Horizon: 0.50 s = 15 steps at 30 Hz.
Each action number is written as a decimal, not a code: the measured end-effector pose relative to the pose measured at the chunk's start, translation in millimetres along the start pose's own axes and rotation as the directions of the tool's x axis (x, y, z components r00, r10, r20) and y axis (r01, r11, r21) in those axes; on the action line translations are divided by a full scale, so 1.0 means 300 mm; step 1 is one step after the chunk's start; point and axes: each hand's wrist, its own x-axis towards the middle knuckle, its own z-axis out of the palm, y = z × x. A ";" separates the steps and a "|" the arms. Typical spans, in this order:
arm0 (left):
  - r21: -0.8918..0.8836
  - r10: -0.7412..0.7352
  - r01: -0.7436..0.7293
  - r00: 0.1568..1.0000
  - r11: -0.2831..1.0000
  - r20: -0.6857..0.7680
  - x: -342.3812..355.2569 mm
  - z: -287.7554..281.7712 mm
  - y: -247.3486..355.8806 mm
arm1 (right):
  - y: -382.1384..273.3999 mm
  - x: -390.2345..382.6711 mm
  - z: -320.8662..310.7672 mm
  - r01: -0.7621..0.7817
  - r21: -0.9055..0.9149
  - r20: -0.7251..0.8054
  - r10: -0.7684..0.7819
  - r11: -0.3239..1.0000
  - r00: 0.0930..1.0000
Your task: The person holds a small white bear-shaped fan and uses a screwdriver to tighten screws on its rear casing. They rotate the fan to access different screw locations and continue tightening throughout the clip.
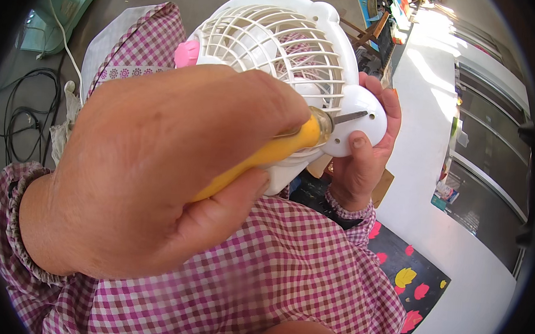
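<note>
My left hand (148, 156) is closed round the yellow handle of a screwdriver (295, 143), whose metal shaft points right. Its tip lies over a white rounded lobe (360, 102), close to a small dark hole; whether it touches cannot be made out. That lobe juts from a small white fan (312, 25) with a curved wire guard and a pink knob (187, 53) at its left. At the lobe's right edge grips my right hand (363, 171), thumb in front and fingers behind. My left hand hides part of the fan's lower left side.
Checked pink-and-white cloth (239, 273) covers my lap, and more of it (142, 45) lies at upper left. Beyond that are a coiled black cable (25, 120) and a pale green case (65, 12). To the right are a white surface (421, 132) and a dark leaf-patterned mat (427, 266).
</note>
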 end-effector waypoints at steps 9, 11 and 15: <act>0.050 0.076 -0.071 0.991 0.996 -0.105 0.039 0.011 -0.012 | 0.003 0.012 0.028 -0.020 -0.030 0.001 0.020 0.999 1.000; 0.084 0.042 -0.040 0.999 0.996 -0.021 0.036 -0.019 -0.009 | -0.005 0.019 0.032 -0.036 -0.061 0.022 0.037 0.997 0.999; 0.163 -0.024 0.013 0.998 0.987 0.063 0.036 -0.058 -0.006 | -0.025 0.045 0.037 -0.046 -0.098 0.024 0.048 0.994 0.999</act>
